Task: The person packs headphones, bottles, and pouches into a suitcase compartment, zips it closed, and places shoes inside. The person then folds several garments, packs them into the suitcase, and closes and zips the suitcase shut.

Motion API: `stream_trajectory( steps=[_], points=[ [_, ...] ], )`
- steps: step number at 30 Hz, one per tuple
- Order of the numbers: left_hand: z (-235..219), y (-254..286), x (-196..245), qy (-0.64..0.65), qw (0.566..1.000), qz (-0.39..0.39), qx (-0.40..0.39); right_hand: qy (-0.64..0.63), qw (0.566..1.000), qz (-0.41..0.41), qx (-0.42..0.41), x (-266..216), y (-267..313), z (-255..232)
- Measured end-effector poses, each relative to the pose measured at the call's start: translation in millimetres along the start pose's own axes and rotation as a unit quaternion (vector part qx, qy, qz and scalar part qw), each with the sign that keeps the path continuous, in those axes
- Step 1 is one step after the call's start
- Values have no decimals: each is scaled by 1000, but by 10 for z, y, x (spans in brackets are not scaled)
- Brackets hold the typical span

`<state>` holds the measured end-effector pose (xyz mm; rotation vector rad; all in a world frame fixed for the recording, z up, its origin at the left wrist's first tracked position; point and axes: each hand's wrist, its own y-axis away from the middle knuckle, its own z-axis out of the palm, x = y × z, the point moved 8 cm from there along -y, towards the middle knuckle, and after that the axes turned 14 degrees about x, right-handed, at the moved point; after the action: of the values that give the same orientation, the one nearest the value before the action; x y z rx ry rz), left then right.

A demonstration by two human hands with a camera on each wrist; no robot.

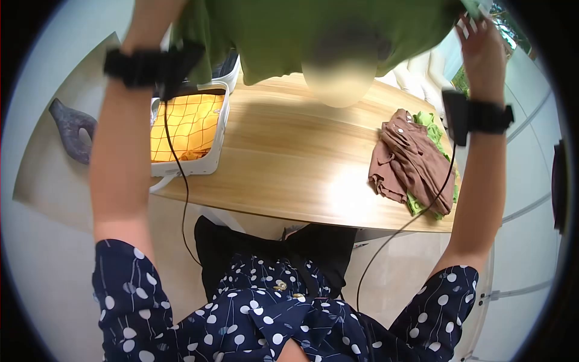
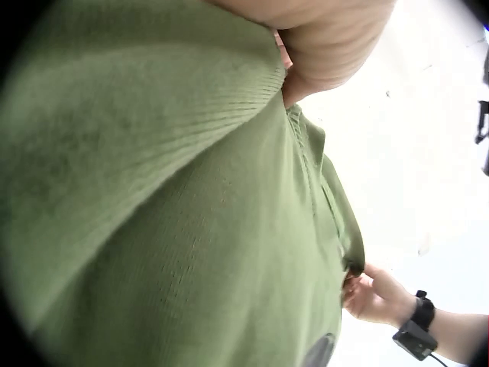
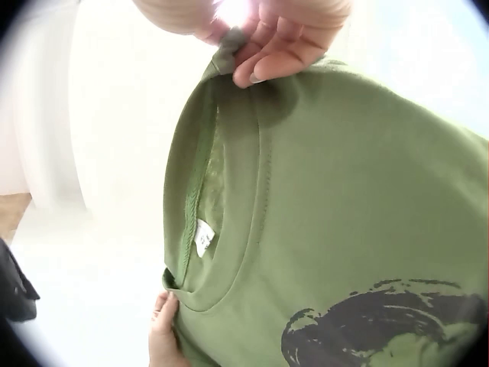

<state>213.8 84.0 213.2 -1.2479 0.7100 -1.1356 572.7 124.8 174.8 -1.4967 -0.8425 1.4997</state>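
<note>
A green shirt (image 1: 271, 36) with a dark print hangs spread between both hands, raised above the table. In the right wrist view, the right hand (image 3: 286, 38) pinches one side of the shirt's neckline (image 3: 248, 176), and a white label (image 3: 203, 237) shows inside the collar. The left hand (image 3: 164, 332) grips the neckline's other side. Seen from the left wrist, the left hand (image 2: 321, 46) has its fingers partly hidden by the green cloth (image 2: 229, 199). The head view cuts off the left hand at its top edge.
On the wooden table (image 1: 289, 151), a white case (image 1: 220, 130) holds folded yellow checked cloth (image 1: 187, 123) at left. A brown garment (image 1: 410, 163) lies over bright green cloth (image 1: 431, 130) at right. A grey vase-like object (image 1: 75, 133) stands far left. Thin black cables hang from both wrists.
</note>
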Motion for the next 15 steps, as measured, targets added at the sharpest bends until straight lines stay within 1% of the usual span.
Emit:
stream_trajectory(
  steps=[1, 2, 3, 4, 5, 6, 7, 8, 9, 10, 11, 12, 13, 14, 15],
  points=[
    [-14, 196, -25, 8, 999, -25, -22, 43, 998, -1, -56, 119, 145, -11],
    [-54, 596, -98, -8, 994, -73, -82, -2, 994, 90, 56, 465, 344, -249],
    [-106, 1045, -167, -25, 982, -121, -141, -8, 986, 156, 55, 667, 637, -291],
    [-45, 1380, -182, -28, 959, -161, -233, 2, 941, 309, 134, 818, 963, -246],
    [-9, 1709, -254, -30, 940, -178, -291, 60, 906, 382, 175, 997, 1287, -350],
    [1, 1985, -277, -18, 923, -220, -315, 27, 886, 436, 159, 1412, 1603, -570],
    [10, 2214, -276, 2, 885, -306, -352, 50, 860, 479, 172, 1419, 1871, -554],
    [-18, 2425, -344, 14, 899, -277, -340, 45, 837, 513, 184, 1424, 2083, -526],
    [-21, 2531, -330, 10, 880, -309, -360, 28, 827, 534, 173, 1398, 2235, -473],
    [-27, 2637, -308, 6, 860, -339, -381, 1, 824, 547, 148, 1583, 2415, -595],
    [-15, 2664, -267, 32, 869, -319, -377, 19, 822, 547, 154, 1488, 2455, -532],
    [1, 2674, -273, 32, 866, -325, -378, 35, 818, 551, 160, 1405, 2491, -468],
    [8, 2687, -268, 29, 863, -326, -386, 38, 816, 554, 160, 1418, 2515, -478],
    [10, 2687, -256, 25, 859, -325, -394, 42, 824, 543, 153, 1432, 2498, -469],
    [15, 2703, -264, 10, 840, -352, -412, 45, 833, 532, 147, 1426, 2477, -441]
  ],
)
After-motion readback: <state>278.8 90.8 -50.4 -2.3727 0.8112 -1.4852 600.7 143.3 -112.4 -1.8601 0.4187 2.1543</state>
